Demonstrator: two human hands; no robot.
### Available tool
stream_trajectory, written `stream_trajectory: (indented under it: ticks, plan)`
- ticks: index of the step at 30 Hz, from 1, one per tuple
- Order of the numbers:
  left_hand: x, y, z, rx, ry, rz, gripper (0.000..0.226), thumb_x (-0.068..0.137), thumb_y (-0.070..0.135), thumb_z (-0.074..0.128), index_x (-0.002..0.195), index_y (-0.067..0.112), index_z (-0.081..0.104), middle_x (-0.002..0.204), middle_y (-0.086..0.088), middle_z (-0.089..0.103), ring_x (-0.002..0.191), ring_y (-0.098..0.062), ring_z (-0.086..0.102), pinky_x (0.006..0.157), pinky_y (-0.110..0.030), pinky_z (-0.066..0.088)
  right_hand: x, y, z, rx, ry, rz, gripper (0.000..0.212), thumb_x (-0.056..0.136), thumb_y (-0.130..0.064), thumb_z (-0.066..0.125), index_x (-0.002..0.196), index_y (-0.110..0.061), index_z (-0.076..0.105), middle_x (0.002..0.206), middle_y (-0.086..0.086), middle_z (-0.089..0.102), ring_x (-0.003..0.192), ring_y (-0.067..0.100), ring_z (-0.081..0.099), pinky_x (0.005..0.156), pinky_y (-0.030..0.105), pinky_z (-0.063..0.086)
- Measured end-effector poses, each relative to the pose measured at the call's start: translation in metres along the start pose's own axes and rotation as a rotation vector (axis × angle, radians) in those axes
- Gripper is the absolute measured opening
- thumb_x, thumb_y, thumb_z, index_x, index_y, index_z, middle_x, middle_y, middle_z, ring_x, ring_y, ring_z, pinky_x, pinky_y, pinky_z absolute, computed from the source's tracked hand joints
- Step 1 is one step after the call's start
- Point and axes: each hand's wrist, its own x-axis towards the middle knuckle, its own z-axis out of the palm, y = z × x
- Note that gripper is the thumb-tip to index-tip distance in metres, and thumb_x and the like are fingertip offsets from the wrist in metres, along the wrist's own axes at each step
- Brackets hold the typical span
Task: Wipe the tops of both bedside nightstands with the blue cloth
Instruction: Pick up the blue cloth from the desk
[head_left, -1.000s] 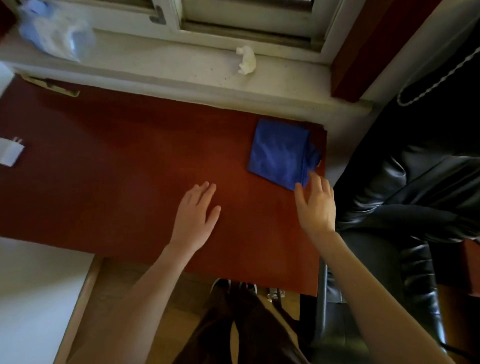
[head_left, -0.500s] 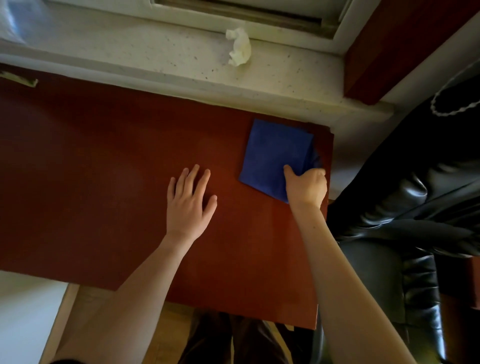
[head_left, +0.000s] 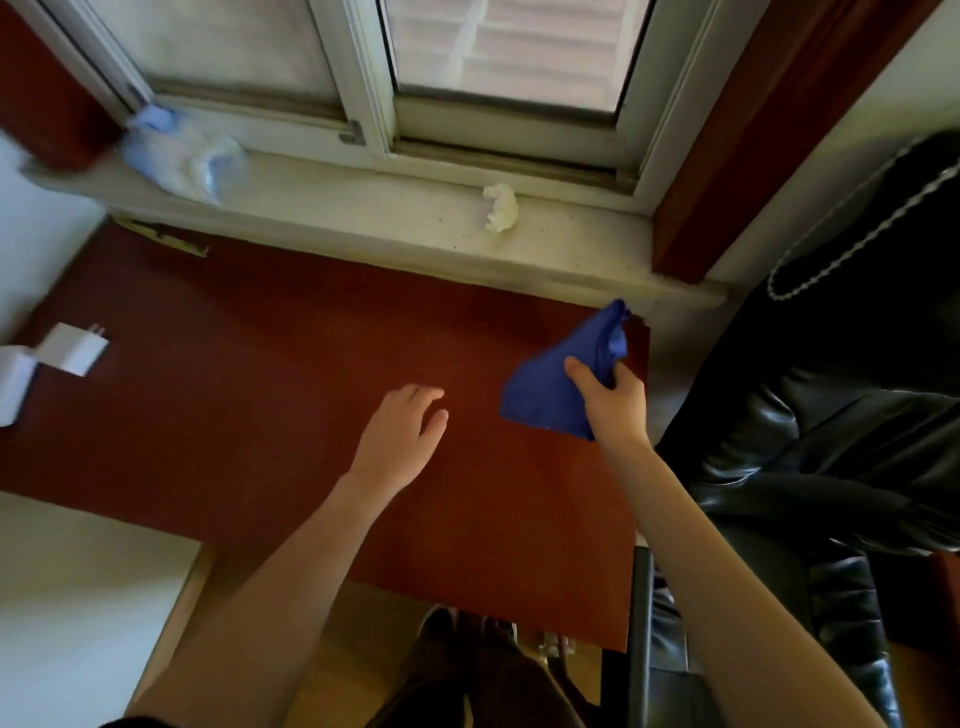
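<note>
The dark red nightstand top (head_left: 260, 405) fills the middle of the view, below a window sill. My right hand (head_left: 615, 405) is shut on the blue cloth (head_left: 550, 389) near the top's right edge; the cloth is bunched and partly lifted, with one corner pointing up toward the sill. My left hand (head_left: 400, 436) hovers over the middle of the top, fingers loosely curled, holding nothing.
A white charger plug (head_left: 72, 348) lies at the nightstand's left end. On the sill (head_left: 363, 208) sit a crumpled white tissue (head_left: 501, 208) and a pale blue plastic bag (head_left: 182, 156). A black leather chair (head_left: 831, 441) stands close on the right. A white bed edge (head_left: 78, 597) is lower left.
My right hand reached the flat cloth, closed on it, and has now gathered and lifted it off the surface. My left hand stays near the middle, its fingers more curled.
</note>
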Motion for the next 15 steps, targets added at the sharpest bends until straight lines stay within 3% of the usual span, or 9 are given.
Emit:
stream_trajectory:
  ticks: [2,6,9,11,15]
  plan:
    - [-0.024,0.007,-0.018,-0.027,0.038,0.027,0.041,0.099,0.037,0.040,0.133,0.018,0.052,0.132,0.001,0.057,0.124,-0.014,0.049,0.103,-0.026,0.037,-0.031,-0.013,-0.007,0.009,-0.025,-0.015,0.012,0.087,-0.032,0.071,0.086,-0.034,0.059,0.090,-0.009,0.069,0.076,0.010,0.069,0.056,0.020,0.053]
    - [-0.085,0.001,-0.037,-0.112,0.082,0.037,0.041,0.099,0.040,0.038,0.133,0.022,0.051,0.132,0.006,0.055,0.124,-0.006,0.048,0.102,-0.021,0.033,-0.104,-0.015,-0.020,0.074,-0.049,-0.067,0.015,0.087,-0.032,0.071,0.090,-0.040,0.059,0.090,-0.019,0.068,0.071,-0.004,0.069,0.050,0.012,0.051]
    - [-0.136,-0.024,-0.037,-0.215,0.073,-0.009,0.039,0.098,0.042,0.040,0.132,0.026,0.052,0.129,0.013,0.055,0.119,0.000,0.048,0.100,-0.020,0.035,-0.160,0.005,-0.024,0.085,-0.045,-0.041,0.018,0.086,-0.028,0.072,0.093,-0.040,0.061,0.087,-0.021,0.070,0.072,-0.003,0.069,0.051,0.012,0.052]
    - [-0.169,-0.049,-0.031,-0.284,0.020,-0.080,0.035,0.098,0.037,0.045,0.130,0.025,0.054,0.126,0.014,0.056,0.115,0.000,0.050,0.098,-0.021,0.039,-0.195,0.029,-0.023,0.089,-0.022,0.003,0.016,0.087,-0.024,0.072,0.092,-0.036,0.062,0.085,-0.019,0.070,0.070,-0.002,0.070,0.050,0.012,0.051]
    - [-0.224,-0.118,-0.023,-0.319,-0.249,-0.145,0.030,0.099,0.033,0.046,0.125,0.024,0.058,0.119,0.011,0.059,0.110,-0.003,0.055,0.092,-0.023,0.045,-0.262,0.091,-0.014,0.082,0.073,0.134,0.021,0.088,-0.026,0.070,0.105,-0.028,0.059,0.097,-0.013,0.068,0.070,0.002,0.068,0.047,0.012,0.050]
